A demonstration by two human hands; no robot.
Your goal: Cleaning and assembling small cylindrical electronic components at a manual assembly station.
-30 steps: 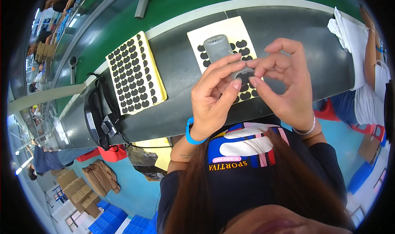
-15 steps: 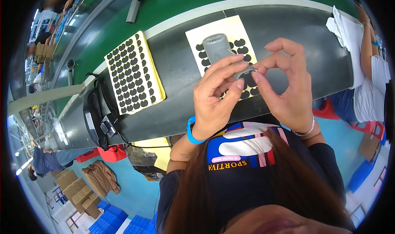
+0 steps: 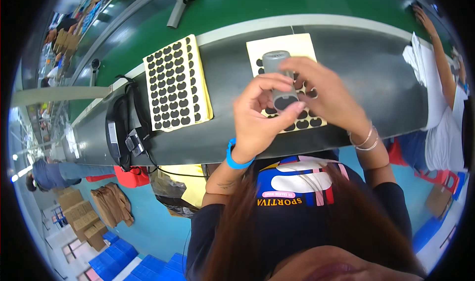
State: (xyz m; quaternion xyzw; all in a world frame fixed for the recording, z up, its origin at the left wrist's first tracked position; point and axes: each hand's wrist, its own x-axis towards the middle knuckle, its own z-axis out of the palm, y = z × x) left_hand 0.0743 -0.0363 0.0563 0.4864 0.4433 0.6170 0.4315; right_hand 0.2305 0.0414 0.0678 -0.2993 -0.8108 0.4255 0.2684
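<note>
My left hand (image 3: 258, 115) is closed around a grey hair dryer (image 3: 277, 62), its vented round end pointing away from me. The dryer's near end carries a black sticker (image 3: 285, 102), and my left thumb lies along its edge. My right hand (image 3: 330, 90) is smeared by motion beside the dryer, with its fingers reaching over the dryer's right side. Whether they grip it is hard to see. Beneath the hands lies a pale yellow sheet (image 3: 303, 42) of black stickers, partly covered by the dryer and my fingers.
Left of my hands lies a stack of sticker sheets (image 3: 170, 90). A black strapped case (image 3: 117, 135) sits at the dark worktop's left end. Another grey hair dryer (image 3: 179, 8) rests on the green conveyor (image 3: 277, 4). At right, another person's arm (image 3: 440, 53) is near white cloth or bags (image 3: 414, 61).
The dryer has tilted so its stickered near end faces me more. My right hand has gone from a pinch at that end to over the dryer's side. The whole view has shifted slightly.
</note>
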